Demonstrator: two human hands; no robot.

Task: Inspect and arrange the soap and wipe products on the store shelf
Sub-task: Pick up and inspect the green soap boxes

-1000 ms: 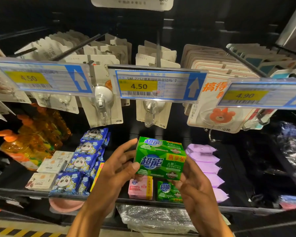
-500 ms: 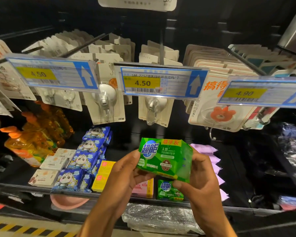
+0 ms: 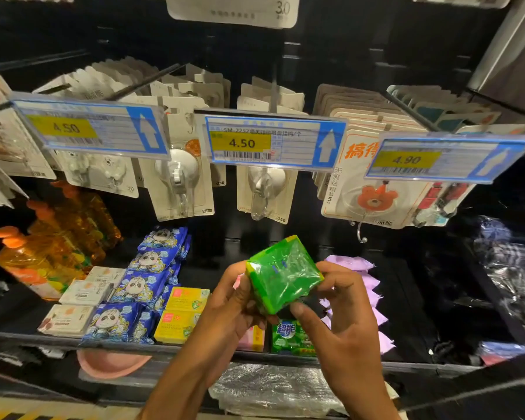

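A green shrink-wrapped soap pack [image 3: 282, 275] is held in front of the shelf by both hands, its plain wrapped end turned toward me and blurred. My left hand [image 3: 234, 301] grips its left side and my right hand [image 3: 340, 310] pinches its right and lower edge. Below on the black shelf [image 3: 73, 341] lie another green soap pack [image 3: 290, 338], a pink soap box [image 3: 252, 339] partly hidden by my left hand, yellow soap boxes [image 3: 181, 318], blue panda wipe packs [image 3: 140, 286], white soap boxes [image 3: 76, 304] and purple packs [image 3: 373, 295].
Orange pump bottles [image 3: 49, 253] stand at the shelf's left. Hooks above carry carded suction hooks [image 3: 179, 177] behind price tags [image 3: 273, 140]. Crinkled plastic bags [image 3: 509, 268] fill the right side. A pink dish [image 3: 109, 363] and wrapped goods [image 3: 270, 386] sit on the lower shelf.
Both hands have rotated the green soap pack: its printed label face, seen before, has turned away and a plain end now faces me. The pack also rose slightly and shifted right.
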